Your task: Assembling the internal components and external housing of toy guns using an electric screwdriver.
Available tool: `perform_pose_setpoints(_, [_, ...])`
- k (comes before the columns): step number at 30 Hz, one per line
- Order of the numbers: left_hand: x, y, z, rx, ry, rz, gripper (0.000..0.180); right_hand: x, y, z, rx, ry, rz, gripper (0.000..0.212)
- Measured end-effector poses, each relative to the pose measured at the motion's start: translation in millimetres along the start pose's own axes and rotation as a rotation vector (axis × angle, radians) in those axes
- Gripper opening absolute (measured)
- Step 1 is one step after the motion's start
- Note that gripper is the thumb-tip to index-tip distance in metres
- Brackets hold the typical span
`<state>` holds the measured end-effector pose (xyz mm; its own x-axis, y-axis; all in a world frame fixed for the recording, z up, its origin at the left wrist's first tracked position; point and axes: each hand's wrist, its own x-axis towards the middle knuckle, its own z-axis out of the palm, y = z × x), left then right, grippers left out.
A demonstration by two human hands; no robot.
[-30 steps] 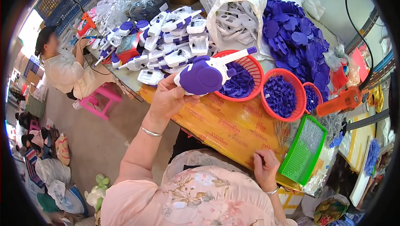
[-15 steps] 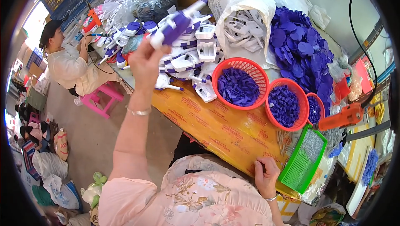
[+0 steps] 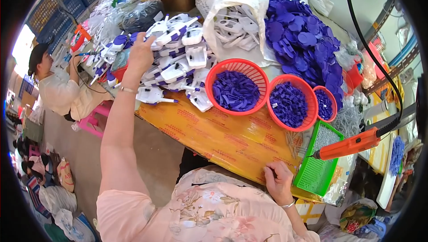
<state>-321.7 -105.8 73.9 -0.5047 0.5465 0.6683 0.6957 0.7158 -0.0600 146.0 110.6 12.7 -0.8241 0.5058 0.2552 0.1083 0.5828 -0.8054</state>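
Note:
Stretched out to the far left, my left hand [image 3: 141,59] is at the near left side of a heap of white-and-purple plastic units [image 3: 176,66]. Its fingers are curled, and whatever they hold is hidden behind them. My right hand [image 3: 279,180] rests in a loose fist on the near edge of the table [image 3: 232,141], beside a green basket [image 3: 303,182] of small metal pieces. Nothing shows in its fingers. An orange electric screwdriver [image 3: 347,147] hangs over that basket, its tip pointing left.
Red baskets [image 3: 264,88] of small purple parts stand mid-table. Behind them are an open white sack [image 3: 207,17] of white shells and a mound of purple discs [image 3: 303,41]. A cable [image 3: 370,41] hangs at right. A co-worker [image 3: 53,77] sits at far left by a pink stool [image 3: 97,119].
My left hand has lowered the raised white-and-purple unit onto the heap. The view has shifted, and the electric screwdriver now hangs across the green basket. My right hand stays at the table edge.

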Motion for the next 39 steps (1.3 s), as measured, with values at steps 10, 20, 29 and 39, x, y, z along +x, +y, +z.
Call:
perform_pose_setpoints(10, [56, 178, 25, -0.526, -0.109, 0.269, 0.014, 3, 8, -1, 0.004, -0.036, -0.015, 0.008])
perform_pose_setpoints(20, [138, 246, 178, -0.189, -0.565, 0.116, 0.036, 1, 23, 3, -0.004, -0.020, -0.067, 0.010])
perform_pose_setpoints(29, [149, 231, 288, -0.052, -0.417, 0.423, 0.047, 4, 24, 5, 0.025, -0.050, 0.009, 0.011])
perform_pose_setpoints(39, [156, 199, 128, -0.443, 0.061, 0.502, 0.026, 5, 23, 4, 0.023, -0.059, -0.036, 0.010])
